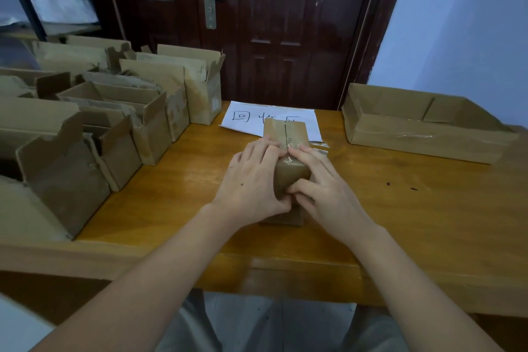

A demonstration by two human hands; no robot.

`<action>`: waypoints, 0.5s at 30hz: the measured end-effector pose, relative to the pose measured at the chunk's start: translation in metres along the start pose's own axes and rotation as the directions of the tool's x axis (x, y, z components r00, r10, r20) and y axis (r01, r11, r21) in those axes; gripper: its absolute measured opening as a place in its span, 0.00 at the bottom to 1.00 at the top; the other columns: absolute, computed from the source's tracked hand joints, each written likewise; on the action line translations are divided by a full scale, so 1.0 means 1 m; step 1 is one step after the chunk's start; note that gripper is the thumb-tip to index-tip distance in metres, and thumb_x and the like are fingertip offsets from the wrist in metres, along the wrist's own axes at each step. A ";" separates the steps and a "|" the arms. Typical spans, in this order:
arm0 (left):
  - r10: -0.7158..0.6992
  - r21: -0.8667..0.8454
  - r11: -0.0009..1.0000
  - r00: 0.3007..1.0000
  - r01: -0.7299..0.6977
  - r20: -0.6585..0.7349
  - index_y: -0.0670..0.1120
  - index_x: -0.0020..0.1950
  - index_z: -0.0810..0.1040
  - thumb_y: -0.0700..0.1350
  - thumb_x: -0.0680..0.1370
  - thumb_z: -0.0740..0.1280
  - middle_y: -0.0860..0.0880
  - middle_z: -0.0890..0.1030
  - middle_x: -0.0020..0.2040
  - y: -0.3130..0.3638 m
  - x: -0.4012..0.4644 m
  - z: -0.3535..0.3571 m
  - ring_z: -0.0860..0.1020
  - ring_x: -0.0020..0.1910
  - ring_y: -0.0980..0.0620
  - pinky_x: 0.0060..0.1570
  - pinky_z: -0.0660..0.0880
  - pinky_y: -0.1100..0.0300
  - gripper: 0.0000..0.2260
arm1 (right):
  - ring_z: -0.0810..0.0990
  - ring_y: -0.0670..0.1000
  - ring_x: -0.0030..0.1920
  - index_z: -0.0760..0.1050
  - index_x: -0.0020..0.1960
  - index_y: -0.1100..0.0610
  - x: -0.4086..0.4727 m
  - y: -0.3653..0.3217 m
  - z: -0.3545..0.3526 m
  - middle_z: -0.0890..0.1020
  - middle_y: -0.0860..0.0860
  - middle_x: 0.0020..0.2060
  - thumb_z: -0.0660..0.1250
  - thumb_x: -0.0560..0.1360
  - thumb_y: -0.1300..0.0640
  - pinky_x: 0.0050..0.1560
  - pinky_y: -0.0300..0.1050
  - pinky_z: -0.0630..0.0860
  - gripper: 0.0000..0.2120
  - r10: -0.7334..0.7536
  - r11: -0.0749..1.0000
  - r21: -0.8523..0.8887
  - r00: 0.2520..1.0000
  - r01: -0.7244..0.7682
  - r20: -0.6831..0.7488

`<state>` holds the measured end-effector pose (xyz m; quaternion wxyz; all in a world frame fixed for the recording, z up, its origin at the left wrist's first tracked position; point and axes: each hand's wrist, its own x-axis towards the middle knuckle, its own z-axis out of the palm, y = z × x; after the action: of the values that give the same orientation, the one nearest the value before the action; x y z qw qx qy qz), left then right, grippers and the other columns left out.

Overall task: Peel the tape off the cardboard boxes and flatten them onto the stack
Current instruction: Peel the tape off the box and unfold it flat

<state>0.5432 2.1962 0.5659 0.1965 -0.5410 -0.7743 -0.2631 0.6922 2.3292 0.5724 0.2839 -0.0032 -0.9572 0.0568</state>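
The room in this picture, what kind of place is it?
Probably an indoor sorting corner for recycling cardboard: opened boxes crowd a wooden table, a handwritten paper sign lies on it, and a dark door stands behind.

1. the small taped box (285,134) is showing dull brown under glossy clear tape (290,164).
2. the table (400,208) is glowing orange-brown.
3. the paper (251,118) is showing white with black handwriting.
4. the door (285,23) is looking dark reddish-brown.

Bare wooden table (400,194) open to the right of the small taped box (285,134) — a wide lane up to the shallow cardboard tray (423,134). Left side walled by upright open boxes (120,128); a narrower strip of bare wood runs between them and the taped box.
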 end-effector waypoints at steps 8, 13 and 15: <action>0.030 -0.040 0.999 1.000 -0.029 0.001 0.52 0.72 0.67 0.62 0.68 0.77 0.51 0.70 0.73 -0.006 -0.002 -0.001 0.64 0.77 0.51 0.68 0.71 0.49 0.38 | 0.59 0.53 0.79 0.78 0.49 0.52 0.003 -0.009 0.012 0.70 0.53 0.74 0.65 0.80 0.60 0.74 0.57 0.65 0.05 0.081 0.995 0.060 0.993 -0.076 -0.082; 0.052 -0.064 0.997 0.999 -0.052 -0.004 0.51 0.74 0.69 0.58 0.72 0.77 0.51 0.71 0.75 -0.013 -0.002 -0.005 0.64 0.78 0.51 0.69 0.71 0.49 0.34 | 0.58 0.50 0.79 0.75 0.51 0.49 0.004 -0.009 0.008 0.69 0.49 0.74 0.64 0.81 0.61 0.74 0.62 0.64 0.07 0.145 0.968 0.216 0.988 -0.131 -0.054; 0.063 -0.084 0.995 0.998 -0.062 0.007 0.51 0.75 0.69 0.57 0.75 0.75 0.50 0.71 0.76 -0.015 -0.002 -0.006 0.63 0.79 0.52 0.71 0.70 0.48 0.32 | 0.56 0.48 0.80 0.75 0.52 0.48 0.003 -0.009 0.004 0.68 0.47 0.76 0.65 0.81 0.60 0.76 0.62 0.63 0.07 0.158 0.961 0.233 0.987 -0.148 -0.026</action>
<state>0.5298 2.1870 0.5661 0.1781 -0.5740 -0.7461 -0.2864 0.6873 2.3199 0.5719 0.2981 -0.0454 -0.9346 0.1890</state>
